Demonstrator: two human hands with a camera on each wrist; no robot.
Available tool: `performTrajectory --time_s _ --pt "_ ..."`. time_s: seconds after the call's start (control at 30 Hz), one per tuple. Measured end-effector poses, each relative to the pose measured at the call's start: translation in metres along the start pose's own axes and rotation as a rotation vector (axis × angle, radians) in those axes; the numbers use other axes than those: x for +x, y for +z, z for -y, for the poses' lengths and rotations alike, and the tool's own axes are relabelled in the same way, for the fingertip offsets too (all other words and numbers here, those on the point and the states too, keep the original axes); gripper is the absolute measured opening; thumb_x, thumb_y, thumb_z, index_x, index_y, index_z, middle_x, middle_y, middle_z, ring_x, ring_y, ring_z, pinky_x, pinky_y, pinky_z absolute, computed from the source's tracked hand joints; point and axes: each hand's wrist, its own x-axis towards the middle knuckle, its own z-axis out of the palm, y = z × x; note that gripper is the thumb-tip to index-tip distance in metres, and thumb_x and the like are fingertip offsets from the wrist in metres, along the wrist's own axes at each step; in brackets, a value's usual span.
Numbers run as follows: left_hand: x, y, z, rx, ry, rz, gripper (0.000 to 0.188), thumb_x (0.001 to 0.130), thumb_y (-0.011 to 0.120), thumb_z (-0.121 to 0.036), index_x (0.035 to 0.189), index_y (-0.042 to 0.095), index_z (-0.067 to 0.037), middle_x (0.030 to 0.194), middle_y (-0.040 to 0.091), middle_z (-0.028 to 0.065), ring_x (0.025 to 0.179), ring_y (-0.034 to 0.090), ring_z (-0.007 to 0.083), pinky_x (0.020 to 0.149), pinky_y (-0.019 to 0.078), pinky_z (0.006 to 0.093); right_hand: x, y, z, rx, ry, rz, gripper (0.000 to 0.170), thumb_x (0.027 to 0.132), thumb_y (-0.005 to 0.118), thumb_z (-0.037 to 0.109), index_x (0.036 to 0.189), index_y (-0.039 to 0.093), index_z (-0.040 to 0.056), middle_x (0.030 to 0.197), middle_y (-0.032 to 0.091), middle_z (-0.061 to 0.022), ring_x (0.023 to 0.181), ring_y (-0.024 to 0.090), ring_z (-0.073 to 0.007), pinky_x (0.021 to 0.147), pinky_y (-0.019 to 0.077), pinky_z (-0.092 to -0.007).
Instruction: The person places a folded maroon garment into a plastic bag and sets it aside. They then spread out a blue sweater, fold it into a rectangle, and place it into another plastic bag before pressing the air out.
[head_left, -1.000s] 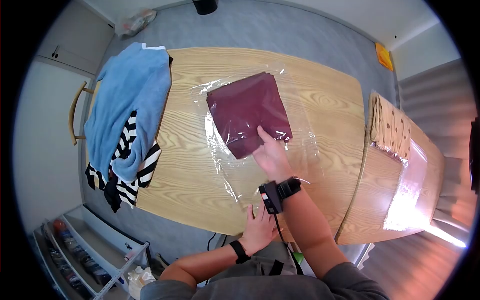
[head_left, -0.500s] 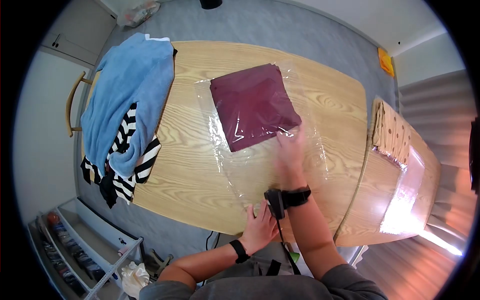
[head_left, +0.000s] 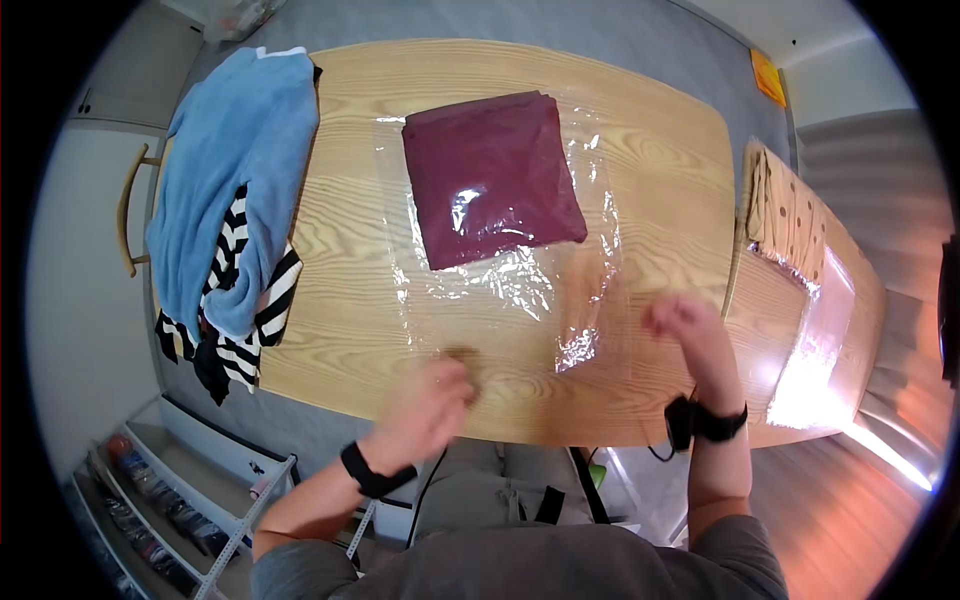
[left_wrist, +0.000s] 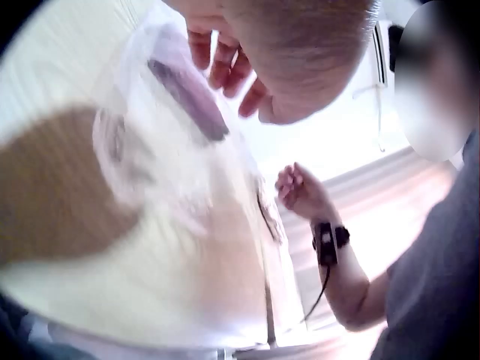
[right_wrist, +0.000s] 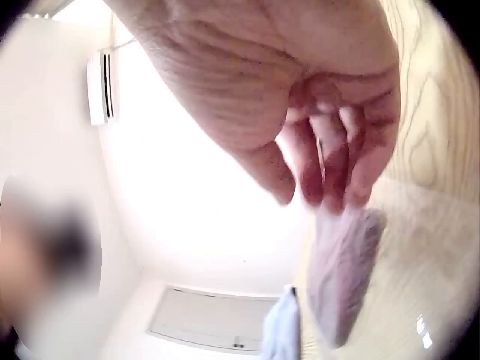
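A folded maroon garment (head_left: 490, 185) lies inside a clear plastic bag (head_left: 525, 280), flat on the wooden table. The bag's loose lower part spreads toward the person, with bright glints on its film. My left hand (head_left: 425, 400), blurred in the head view, hovers by the near table edge, left of the bag's lower end. In the left wrist view its fingers (left_wrist: 221, 71) hang loosely bent around nothing. Off the bag's right side is my right hand (head_left: 690, 330). Its fingers (right_wrist: 334, 161) are loosely curled and hold nothing, as the right wrist view shows.
A blue fleece garment (head_left: 235, 170) and a black-and-white striped one (head_left: 275, 305) lie along the table's left end. On the right-hand table rests a bagged tan polka-dot cloth (head_left: 785, 215). A shelf rack (head_left: 225, 560) stands at the lower left, a wooden chair (head_left: 125, 210) at the left.
Both hands have left the bag: the right moved off to the right, the left lifted and shifted left. The bagged garment appears straighter and slightly higher in view, while the camera view has shifted.
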Motion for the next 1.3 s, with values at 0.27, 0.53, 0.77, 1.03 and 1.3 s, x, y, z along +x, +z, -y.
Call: performTrajectory --time_s 0.27,0.53,0.77,1.03,1.3 --pt "0.057 -0.024 0.098 -0.581 -0.862 -0.518 0.021 0.089 0.064 -0.019 0.092 0.059 0.001 0.074 0.057 0.0005 0.065 0.051 0.0088 0.058 0.0413 0.0246 0.089 0.017 -0.029 0.087 0.028 -0.182 0.016 0.089 0.062 0.017 0.086 0.062 0.0007 0.074 0.06 0.0008 0.066 0.051 -0.0063 0.061 0.0407 -0.0214" --pt "0.053 -0.007 0.085 -0.344 -0.716 -0.257 0.021 0.091 0.06 -0.016 0.077 0.058 0.0 0.065 0.051 -0.0027 0.061 0.044 0.006 0.056 0.0379 0.0231 0.053 -0.001 -0.063 -0.217 0.056 -0.295 0.021 0.086 0.064 0.018 0.075 0.063 -0.0002 0.063 0.059 0.0003 0.059 0.05 -0.0073 0.056 0.0402 -0.0231" --pt "0.019 -0.001 0.075 -0.286 -0.613 -0.07 0.015 0.087 0.061 -0.014 0.092 0.061 0.0 0.083 0.059 0.011 0.074 0.053 0.0219 0.07 0.0441 0.0314 -0.008 -0.017 -0.109 -0.26 -0.046 -0.324 0.015 0.085 0.062 0.013 0.094 0.064 0.001 0.086 0.064 -0.007 0.076 0.057 -0.014 0.07 0.0463 -0.0272" --pt "0.022 0.007 0.06 0.691 0.085 0.092 0.061 0.076 0.057 0.001 0.131 0.052 -0.025 0.142 0.04 0.013 0.129 0.039 0.0329 0.102 0.0351 0.0474 -0.003 -0.009 -0.089 -1.237 -0.621 -0.296 0.066 0.076 0.053 -0.005 0.137 0.045 0.0212 0.145 0.036 -0.0101 0.134 0.034 -0.0287 0.108 0.0298 -0.0433" --pt "0.026 0.013 0.071 0.642 0.151 0.191 0.056 0.076 0.062 -0.006 0.13 0.053 -0.021 0.141 0.043 0.0049 0.132 0.038 0.025 0.103 0.0331 0.0446 0.009 -0.003 -0.091 -1.357 -0.639 0.084 0.064 0.08 0.054 0.003 0.138 0.042 0.0263 0.151 0.029 0.0009 0.14 0.025 -0.0202 0.113 0.0232 -0.0445"
